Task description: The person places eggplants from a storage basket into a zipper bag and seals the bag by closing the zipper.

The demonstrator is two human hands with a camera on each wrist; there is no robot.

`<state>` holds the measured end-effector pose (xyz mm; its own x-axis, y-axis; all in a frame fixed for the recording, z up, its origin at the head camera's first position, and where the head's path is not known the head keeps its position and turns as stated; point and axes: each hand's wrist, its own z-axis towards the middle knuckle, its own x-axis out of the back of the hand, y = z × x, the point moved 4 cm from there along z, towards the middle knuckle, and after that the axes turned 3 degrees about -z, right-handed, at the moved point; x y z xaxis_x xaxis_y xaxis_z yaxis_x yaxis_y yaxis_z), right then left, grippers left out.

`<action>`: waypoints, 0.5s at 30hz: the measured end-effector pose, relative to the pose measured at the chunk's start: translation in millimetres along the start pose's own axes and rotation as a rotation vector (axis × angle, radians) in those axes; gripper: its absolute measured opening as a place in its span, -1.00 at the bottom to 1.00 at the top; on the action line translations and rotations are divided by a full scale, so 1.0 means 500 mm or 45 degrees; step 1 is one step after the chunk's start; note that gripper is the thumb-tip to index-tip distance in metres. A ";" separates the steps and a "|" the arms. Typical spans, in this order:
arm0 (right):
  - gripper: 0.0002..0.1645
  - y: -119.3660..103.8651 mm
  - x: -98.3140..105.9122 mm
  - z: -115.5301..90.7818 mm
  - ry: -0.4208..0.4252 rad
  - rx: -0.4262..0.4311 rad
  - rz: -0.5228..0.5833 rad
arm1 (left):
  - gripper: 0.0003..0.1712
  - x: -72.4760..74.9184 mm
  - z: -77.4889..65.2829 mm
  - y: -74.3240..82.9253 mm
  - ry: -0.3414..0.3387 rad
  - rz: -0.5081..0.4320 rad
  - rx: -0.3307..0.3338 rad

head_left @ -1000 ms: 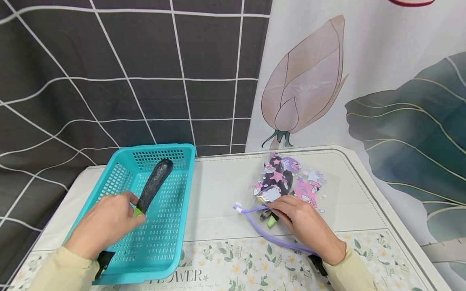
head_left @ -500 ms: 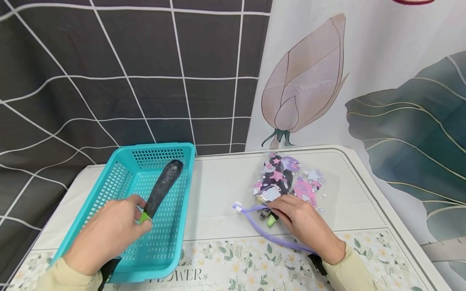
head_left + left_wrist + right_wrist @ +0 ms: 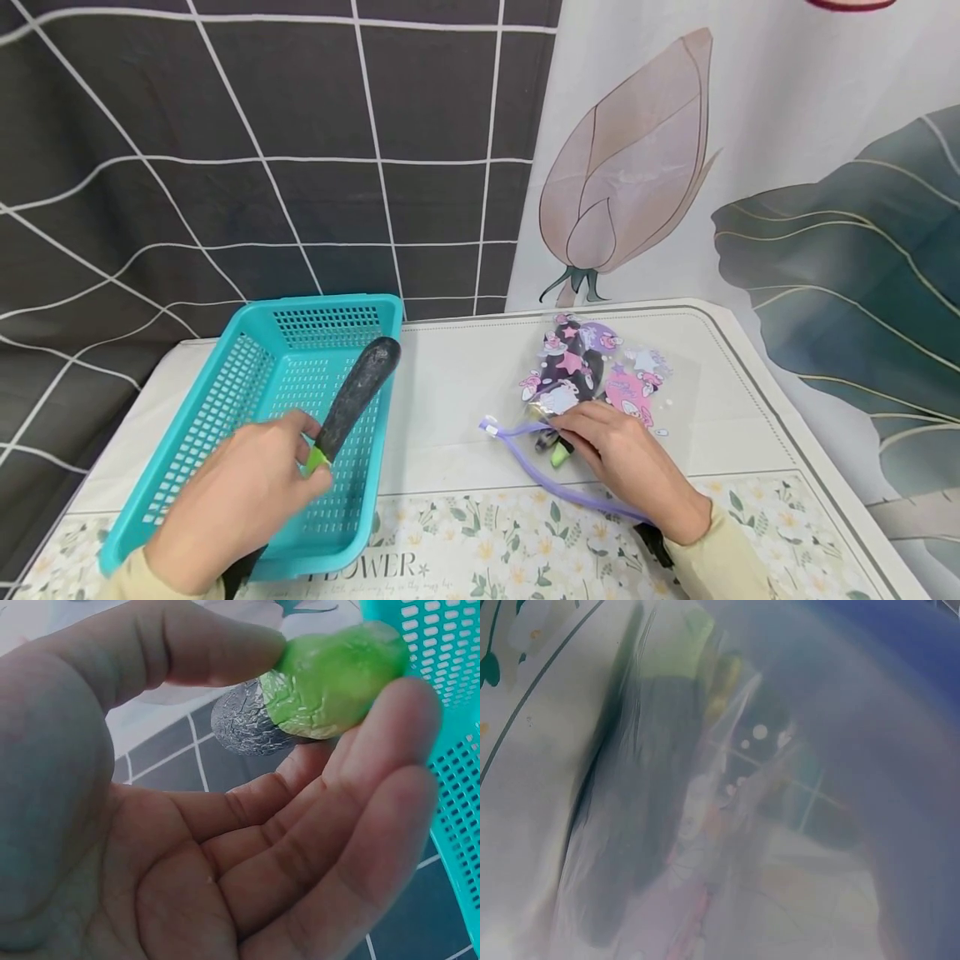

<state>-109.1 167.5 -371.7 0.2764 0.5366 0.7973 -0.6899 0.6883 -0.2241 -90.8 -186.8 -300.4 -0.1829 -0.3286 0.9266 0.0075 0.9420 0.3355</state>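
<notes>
My left hand (image 3: 243,492) pinches a long black eggplant (image 3: 357,396) by its green stem end, above the turquoise basket. In the left wrist view, thumb and fingertips hold the green end (image 3: 337,679). On the table to the right lies a clear zip bag (image 3: 633,387) printed with pink and purple cartoons, its purple slider strip (image 3: 555,487) hanging loose at the near side. My right hand (image 3: 630,458) pinches the bag's mouth edge. Inside the bag another dark, green-ended eggplant (image 3: 645,772) shows through the plastic, with something yellowish beside it.
The turquoise perforated basket (image 3: 375,500) stands at the left of the table, below my left hand. A floral mat (image 3: 487,542) covers the table's front. Behind rise a dark grid curtain (image 3: 435,200) and a flower-print curtain (image 3: 622,183).
My left hand has carried the eggplant rightward and slightly nearer, its dark tip now at the basket's right rim. The right hand and the bag have stayed still.
</notes>
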 end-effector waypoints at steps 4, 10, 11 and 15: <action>-0.71 0.000 0.000 -0.002 0.000 -0.001 -0.003 | -0.56 -0.003 -0.004 0.011 0.003 -0.001 -0.004; -0.70 -0.001 -0.002 -0.003 0.000 0.002 0.005 | -0.57 -0.008 -0.011 0.020 0.011 0.001 -0.008; -0.70 -0.001 -0.003 -0.003 -0.001 0.003 0.004 | -0.57 -0.009 -0.012 0.021 0.014 -0.001 -0.014; -0.70 -0.001 -0.002 -0.002 0.003 0.006 0.002 | -0.55 -0.014 -0.018 0.031 0.018 -0.016 -0.012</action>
<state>-108.1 167.2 -372.9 0.2770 0.5388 0.7956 -0.6934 0.6853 -0.2227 -80.8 -170.6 -300.1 -0.1693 -0.3417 0.9245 0.0142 0.9370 0.3489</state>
